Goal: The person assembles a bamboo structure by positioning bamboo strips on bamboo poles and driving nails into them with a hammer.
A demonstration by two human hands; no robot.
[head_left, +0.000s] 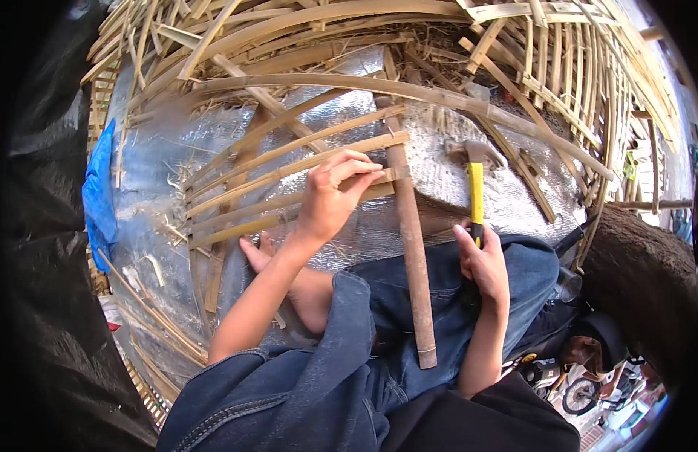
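Note:
My left hand (338,192) is pinched closed over a bamboo slat near the upright bamboo pole (413,264); what lies between its fingertips is too small to make out. Several slats (289,175) run leftward from the pole, roughly parallel. In my right hand (483,264) is a hammer (476,192), gripped low on its yellow and black handle. The hammer's head points away from me, above a pale rough block (436,162). The pole's near end rests over my legs.
Bamboo strips (289,26) are heaped at the far side, and a long curved strip (439,96) crosses above the slats. Blue plastic (100,196) hangs at the left. A thick brown trunk (635,264) stands right. My bare feet (311,294) are beside the slats.

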